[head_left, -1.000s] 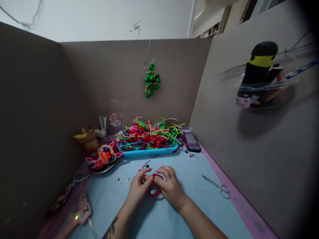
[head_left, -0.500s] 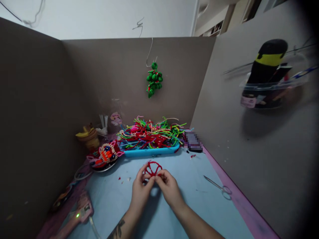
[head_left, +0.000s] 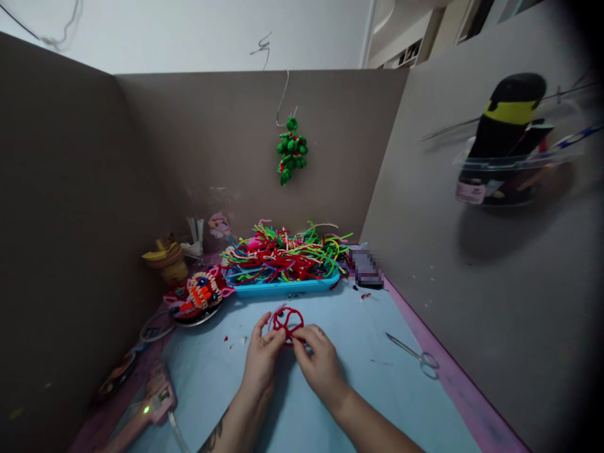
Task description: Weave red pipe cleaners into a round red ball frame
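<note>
A red pipe-cleaner ring with spokes (head_left: 289, 309) is held up over the blue table cover, between both hands. My left hand (head_left: 262, 352) pinches its left and lower side between thumb and fingers. A thin pinkish strand (head_left: 277, 313) shows by the left fingers; I cannot tell whether it belongs to the ring. My right hand (head_left: 319, 357) is closed, thumb against fingertips, at the ring's lower right edge. Fingers hide part of the ring's lower side.
A blue tray (head_left: 287, 288) heaped with coloured pipe cleaners stands behind the hands. Scissors (head_left: 415, 355) lie at right, a phone (head_left: 366, 269) at back right. At left are a pink glue gun (head_left: 158, 396) and a plate of coloured pieces (head_left: 201, 296). A green ornament (head_left: 292, 151) hangs behind.
The red ring has turned and shifted slightly left, and its spokes show at another angle. My left hand has moved a little left and opened its upper fingers; the right stays at the edge.
</note>
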`<action>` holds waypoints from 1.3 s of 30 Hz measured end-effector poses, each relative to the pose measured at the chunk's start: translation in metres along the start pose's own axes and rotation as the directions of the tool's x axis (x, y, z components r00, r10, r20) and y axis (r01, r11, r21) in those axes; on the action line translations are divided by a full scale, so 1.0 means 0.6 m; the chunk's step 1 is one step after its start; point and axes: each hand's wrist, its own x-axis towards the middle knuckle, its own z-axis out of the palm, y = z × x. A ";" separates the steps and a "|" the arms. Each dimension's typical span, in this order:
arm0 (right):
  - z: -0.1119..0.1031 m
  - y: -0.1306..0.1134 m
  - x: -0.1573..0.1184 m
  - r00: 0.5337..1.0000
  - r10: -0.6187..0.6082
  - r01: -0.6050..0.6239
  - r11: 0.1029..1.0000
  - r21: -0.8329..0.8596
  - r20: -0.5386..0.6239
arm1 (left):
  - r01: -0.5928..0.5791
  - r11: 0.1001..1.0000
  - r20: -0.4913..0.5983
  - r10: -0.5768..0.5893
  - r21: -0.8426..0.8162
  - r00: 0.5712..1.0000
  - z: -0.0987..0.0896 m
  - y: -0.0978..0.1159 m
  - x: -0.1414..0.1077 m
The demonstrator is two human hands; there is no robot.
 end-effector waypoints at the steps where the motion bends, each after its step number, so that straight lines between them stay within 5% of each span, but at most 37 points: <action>1: -0.001 0.000 0.000 1.000 -0.003 0.003 1.000 -0.004 0.000 | 0.003 1.000 0.002 -0.003 -0.004 1.000 0.000 -0.002 0.000; 17: 0.015 -0.006 -0.011 0.943 0.332 -0.321 0.900 0.294 0.012 | -0.186 0.979 0.000 0.187 0.083 0.982 0.002 -0.014 -0.010; 26: 0.009 -0.007 -0.005 0.957 0.290 -0.282 0.917 0.282 0.014 | -0.175 0.978 0.065 0.168 0.116 0.984 0.001 -0.007 -0.008; 39: -0.022 0.013 0.022 0.965 0.242 -0.254 0.959 0.127 0.104 | -0.293 0.867 0.329 0.161 0.403 0.930 -0.013 0.004 0.001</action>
